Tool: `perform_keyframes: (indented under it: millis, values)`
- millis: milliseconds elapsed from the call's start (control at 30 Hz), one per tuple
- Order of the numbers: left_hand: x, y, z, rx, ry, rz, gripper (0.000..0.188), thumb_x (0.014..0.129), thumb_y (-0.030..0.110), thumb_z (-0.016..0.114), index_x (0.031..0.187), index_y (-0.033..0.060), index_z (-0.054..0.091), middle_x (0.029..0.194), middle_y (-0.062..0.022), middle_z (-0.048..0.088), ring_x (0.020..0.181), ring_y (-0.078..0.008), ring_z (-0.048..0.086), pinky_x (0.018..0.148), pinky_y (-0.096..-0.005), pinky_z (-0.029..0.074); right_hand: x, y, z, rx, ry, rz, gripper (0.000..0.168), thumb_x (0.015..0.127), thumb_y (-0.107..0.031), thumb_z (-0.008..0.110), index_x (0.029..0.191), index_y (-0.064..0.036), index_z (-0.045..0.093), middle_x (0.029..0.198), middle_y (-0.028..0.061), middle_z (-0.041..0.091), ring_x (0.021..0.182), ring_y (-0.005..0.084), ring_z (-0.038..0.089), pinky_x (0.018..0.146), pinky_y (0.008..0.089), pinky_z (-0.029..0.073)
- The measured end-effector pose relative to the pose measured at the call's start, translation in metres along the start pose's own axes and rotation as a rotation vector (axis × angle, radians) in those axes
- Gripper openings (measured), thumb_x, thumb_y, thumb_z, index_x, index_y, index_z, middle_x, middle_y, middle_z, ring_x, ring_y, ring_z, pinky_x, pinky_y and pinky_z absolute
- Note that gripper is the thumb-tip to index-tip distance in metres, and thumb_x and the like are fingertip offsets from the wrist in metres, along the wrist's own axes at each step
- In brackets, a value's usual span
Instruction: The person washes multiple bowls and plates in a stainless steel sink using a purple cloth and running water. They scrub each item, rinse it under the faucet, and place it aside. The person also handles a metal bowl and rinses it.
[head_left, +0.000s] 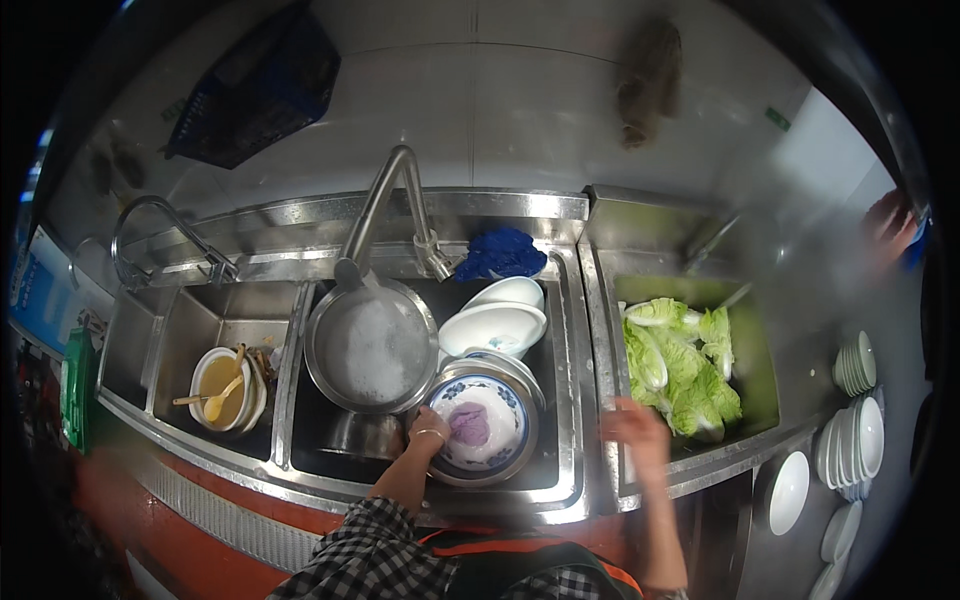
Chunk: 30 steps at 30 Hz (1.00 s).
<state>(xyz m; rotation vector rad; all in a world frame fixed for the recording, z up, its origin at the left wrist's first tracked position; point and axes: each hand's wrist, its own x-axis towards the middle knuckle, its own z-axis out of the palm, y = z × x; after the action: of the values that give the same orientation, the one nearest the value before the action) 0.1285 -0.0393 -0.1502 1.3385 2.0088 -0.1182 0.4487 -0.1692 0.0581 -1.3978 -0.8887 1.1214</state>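
My left hand (429, 433) grips the left rim of a round metal basin (517, 463) in the middle sink. Inside the basin lies a white bowl with blue flower patterns (504, 401), and a purple cloth (469, 424) is in that bowl. White oval dishes (491, 327) lean behind them. Water runs from a tall faucet (379, 202) into a large metal pot (315, 352) of foamy water (379, 349). My right hand (634, 424), blurred, is raised over the divide beside the right sink, apart from the basin; its fingers are not clear enough to tell whether it holds anything.
Leafy cabbage (686, 367) fills part of the right sink. A bowl of yellowish liquid with spoons (223, 386) sits in the left sink. A blue cloth (502, 253) lies behind the dishes. Stacked white dishes (851, 442) stand far right, where another person's hand (889, 225) shows.
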Motion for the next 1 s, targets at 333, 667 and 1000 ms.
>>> perform_keyframes:
  millis: [333, 667, 1000]
  values:
    - [0.015, -0.025, -0.007, 0.014, -0.031, 0.200, 0.034, 0.069, 0.022, 0.062, 0.095, 0.0002, 0.064, 0.102, -0.0249, 0.064, 0.099, -0.0373, 0.062, 0.087, -0.0420, 0.050, 0.102, 0.178, 0.161, -1.335, -0.074, -0.091, 0.049, 0.076, -0.010, 0.055, 0.122, 0.001, 0.044, 0.115, 0.0247, 0.054, 0.106, 0.0391, 0.056, 0.091, 0.0429, 0.046]
    - [0.002, -0.034, -0.029, 0.034, -0.098, 0.580, 0.052, 0.067, 0.046, 0.067, 0.087, -0.0013, 0.068, 0.072, -0.0210, 0.066, 0.072, -0.0312, 0.067, 0.070, -0.0375, 0.053, 0.123, 0.187, 0.171, -1.307, -0.115, -0.036, 0.050, 0.071, -0.019, 0.067, 0.116, -0.007, 0.048, 0.115, 0.0238, 0.053, 0.111, 0.0417, 0.051, 0.094, 0.0455, 0.044]
    - [-0.015, -0.049, -0.013, -0.448, -0.055, 0.358, 0.039, 0.065, 0.026, 0.064, 0.091, -0.0022, 0.066, 0.086, -0.0243, 0.065, 0.084, -0.0388, 0.065, 0.075, -0.0430, 0.051, 0.044, 0.166, 0.167, -1.277, -0.325, -0.017, 0.057, 0.079, -0.033, 0.060, 0.131, -0.017, 0.044, 0.120, 0.0273, 0.051, 0.110, 0.0442, 0.050, 0.099, 0.0498, 0.037]
